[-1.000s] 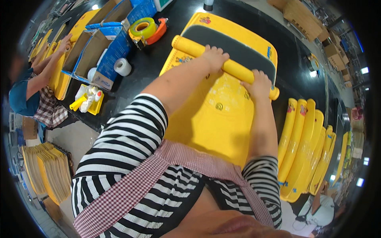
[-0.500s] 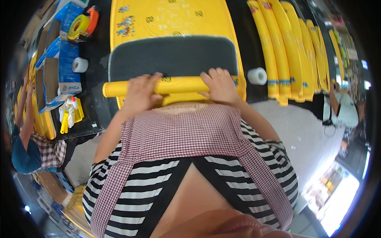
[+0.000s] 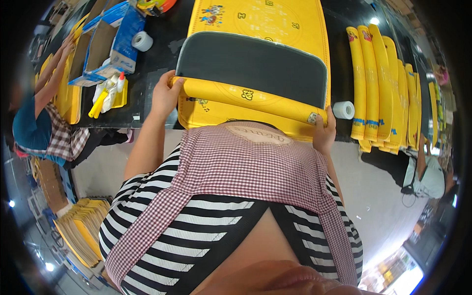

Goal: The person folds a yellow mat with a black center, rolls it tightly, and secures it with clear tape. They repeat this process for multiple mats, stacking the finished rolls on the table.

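A yellow printed mat rolled into a tube [image 3: 246,97] lies across the table in front of me, its right end lower in view. My left hand [image 3: 167,94] is closed around its left end, thumb on top. At the right end my right hand [image 3: 325,131] grips it with bent fingers. Just beyond the roll spreads a dark grey sheet with rounded far corners [image 3: 250,64]; whether it joins the roll I cannot tell. Under both lies a flat yellow mat [image 3: 260,17] with printed figures and symbols.
Several rolled yellow mats [image 3: 371,83] lie side by side at right, near a roll of clear tape [image 3: 343,110]. At left are a blue carton [image 3: 123,46], another tape roll [image 3: 142,41] and a yellow tray [image 3: 120,94] with bottles. Co-workers [image 3: 37,130] stand on either side.
My hands have moved apart, from the top of the roll out to its two ends. The roll now slants down to the right. The whole view has shifted.
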Motion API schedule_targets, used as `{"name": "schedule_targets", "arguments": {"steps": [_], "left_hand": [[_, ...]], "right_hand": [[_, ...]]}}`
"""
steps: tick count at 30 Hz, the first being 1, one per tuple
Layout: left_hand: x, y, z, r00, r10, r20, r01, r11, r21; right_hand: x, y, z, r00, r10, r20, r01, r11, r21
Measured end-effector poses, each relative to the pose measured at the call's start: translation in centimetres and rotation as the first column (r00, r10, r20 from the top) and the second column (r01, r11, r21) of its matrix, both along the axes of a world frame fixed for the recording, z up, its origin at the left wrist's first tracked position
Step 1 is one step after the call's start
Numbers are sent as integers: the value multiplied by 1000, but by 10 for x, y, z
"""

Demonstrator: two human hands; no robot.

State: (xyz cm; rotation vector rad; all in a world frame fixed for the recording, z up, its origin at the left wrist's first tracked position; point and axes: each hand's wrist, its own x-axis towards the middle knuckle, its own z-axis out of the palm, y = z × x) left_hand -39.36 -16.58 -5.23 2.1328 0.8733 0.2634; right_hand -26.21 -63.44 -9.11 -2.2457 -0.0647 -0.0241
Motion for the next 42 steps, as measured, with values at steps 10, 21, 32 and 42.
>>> {"name": "schedule_targets", "arguments": {"steps": [10, 21, 32, 42], "left_hand": [[-50, -30, -65, 863, 147, 483, -60, 980, -192], [-41, -14, -35, 945, 110, 309, -127, 991, 34], [-25, -27, 5, 976, -210, 53, 129, 761, 636], [106, -59, 5, 692, -628, -356, 704, 475, 529]], "right_hand": [[-2, 6, 8, 993, 1, -116, -9, 998, -68], [10, 3, 21, 982, 150, -116, -178, 940, -292], [21, 22, 40, 969, 131, -212, -229, 803, -550], [125, 72, 29, 792, 403, 458, -47, 789, -613]]}}
